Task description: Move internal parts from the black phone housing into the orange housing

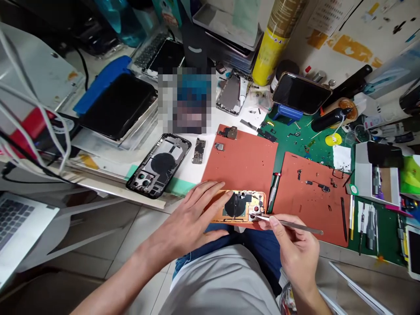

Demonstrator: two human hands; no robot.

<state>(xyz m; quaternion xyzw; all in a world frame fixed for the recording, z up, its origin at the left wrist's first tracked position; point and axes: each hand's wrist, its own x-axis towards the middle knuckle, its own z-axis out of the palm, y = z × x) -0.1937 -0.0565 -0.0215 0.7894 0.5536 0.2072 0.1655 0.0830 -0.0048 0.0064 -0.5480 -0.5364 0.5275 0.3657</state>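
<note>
An orange-gold phone housing (244, 218) lies at the front edge of a brown work mat (244, 162), its inside facing up with a black round pad in the middle. My left hand (197, 216) rests over the housing's left end, fingers stretched out and apart. Between the thumb and fingers of my right hand (295, 245) is a pair of metal tweezers (295, 225). The tweezers' tips reach the camera openings at the housing's right end; whether they grip a part is too small to tell.
A dark phone housing (160, 166) and a logic board (198, 151) lie to the left. A screwdriver (274, 192) stands between the mats; small parts lie on the right mat (305, 205). Behind are a phone on a blue stand (300, 94) and a yellow spray can (269, 52).
</note>
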